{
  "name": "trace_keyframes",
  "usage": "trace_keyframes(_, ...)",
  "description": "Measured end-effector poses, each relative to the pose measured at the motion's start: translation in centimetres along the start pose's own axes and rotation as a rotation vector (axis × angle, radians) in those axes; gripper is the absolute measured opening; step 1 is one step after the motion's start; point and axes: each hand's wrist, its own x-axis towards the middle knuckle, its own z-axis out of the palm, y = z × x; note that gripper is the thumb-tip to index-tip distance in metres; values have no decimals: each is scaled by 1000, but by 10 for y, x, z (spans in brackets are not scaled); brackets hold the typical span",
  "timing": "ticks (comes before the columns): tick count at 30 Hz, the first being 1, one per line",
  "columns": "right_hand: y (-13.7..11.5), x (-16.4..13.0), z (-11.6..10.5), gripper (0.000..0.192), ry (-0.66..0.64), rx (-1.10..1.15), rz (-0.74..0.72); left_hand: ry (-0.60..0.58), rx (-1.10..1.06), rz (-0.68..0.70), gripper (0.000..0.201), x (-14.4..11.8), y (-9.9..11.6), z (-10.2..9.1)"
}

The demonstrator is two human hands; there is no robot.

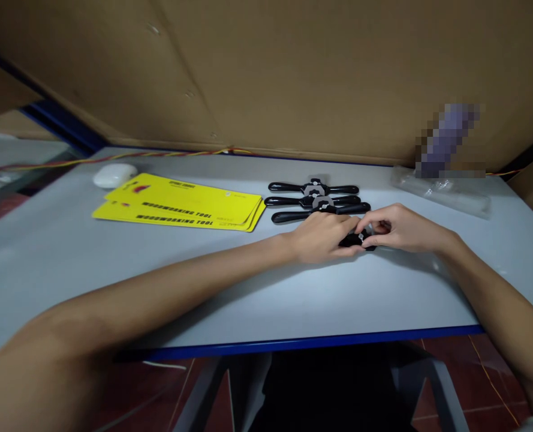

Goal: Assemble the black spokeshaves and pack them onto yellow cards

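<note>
A black spokeshave (355,239) is between my two hands, low over the grey tabletop. My left hand (322,237) closes over its body and left end, hiding most of it. The bent fingers and thumb of my right hand (394,231) pinch its right part, close to a small silver screw. Just beyond my hands, three more black spokeshaves lie in a row: a far one (284,187), a middle one (284,201) and a near one (288,216). Each has a metal plate at its centre, partly overlapped by the one in front.
Yellow printed cards (180,201) lie stacked on the left, with a white rounded case (114,175) behind them. Clear plastic packaging (446,192) is at the back right. A cardboard wall (293,78) closes off the back, and a twisted red-yellow wire (158,155) runs along it.
</note>
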Motion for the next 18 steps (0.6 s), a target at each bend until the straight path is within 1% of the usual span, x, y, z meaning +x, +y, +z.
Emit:
trace_keyframes(8,0,1,1,23,32,-41,-45,11,-20,3,43,1,-2,1)
trace_keyframes(15,-2,0,0,22,47,-96,-96,-24,-5,-16,44,1,0,-1)
trace_keyframes(18,-3,0,-1,22,35,-120,-95,-22,-5,-13,44,1,0,-2)
